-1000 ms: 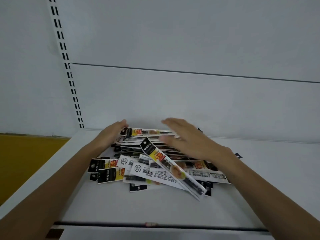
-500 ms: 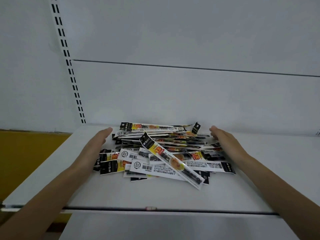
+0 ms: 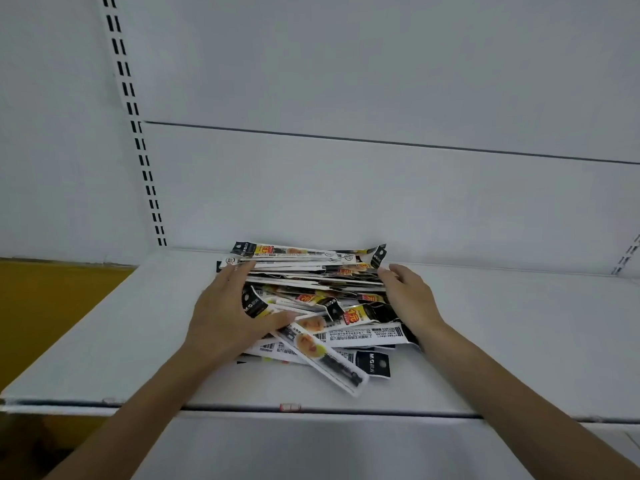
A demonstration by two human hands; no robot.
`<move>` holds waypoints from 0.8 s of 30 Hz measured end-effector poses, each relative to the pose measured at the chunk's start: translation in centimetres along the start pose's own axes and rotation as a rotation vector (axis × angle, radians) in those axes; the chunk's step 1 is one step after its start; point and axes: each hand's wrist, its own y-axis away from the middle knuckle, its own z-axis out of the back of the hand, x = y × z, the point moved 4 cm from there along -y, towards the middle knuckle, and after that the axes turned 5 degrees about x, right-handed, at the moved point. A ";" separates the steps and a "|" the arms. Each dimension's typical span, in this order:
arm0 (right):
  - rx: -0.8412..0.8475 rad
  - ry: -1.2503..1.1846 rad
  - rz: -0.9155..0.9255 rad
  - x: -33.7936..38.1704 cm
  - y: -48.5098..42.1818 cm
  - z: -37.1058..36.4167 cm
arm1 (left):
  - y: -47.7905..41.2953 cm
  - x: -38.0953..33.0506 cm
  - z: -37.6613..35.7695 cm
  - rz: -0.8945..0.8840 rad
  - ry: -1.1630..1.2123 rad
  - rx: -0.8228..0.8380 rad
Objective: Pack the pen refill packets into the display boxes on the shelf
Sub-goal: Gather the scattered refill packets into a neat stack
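A loose pile of pen refill packets (image 3: pixel 311 289), long white, black and yellow sleeves, lies on the white shelf (image 3: pixel 519 323) against the back wall. My left hand (image 3: pixel 228 313) presses on the pile's left side, fingers straight along the packets and thumb stretched across several of them. My right hand (image 3: pixel 408 296) presses against the pile's right side, fingers slightly bent at the packet ends. One packet (image 3: pixel 325 362) sticks out diagonally toward the front. No display box is in view.
The white back panel (image 3: pixel 346 185) rises behind the pile, with a slotted upright (image 3: pixel 138 140) at the left. The shelf's front edge (image 3: pixel 287 407) carries a small red label. A yellow surface (image 3: pixel 41 306) lies left of the shelf.
Both hands have closed in on the pile from its two sides, squeezing the packets together. The left hand now lies over the left packets; the pile is narrower.
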 end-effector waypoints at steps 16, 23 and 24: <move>0.112 0.549 0.503 5.0 3.7 -1.7 | -0.3 1.2 4.0 0.151 0.127 -0.239; 0.450 1.124 0.934 4.3 5.6 -6.1 | -1.8 1.8 2.5 0.310 0.351 -0.045; 0.467 1.126 0.930 4.1 5.3 -6.0 | -2.0 2.1 2.4 0.334 0.381 -0.043</move>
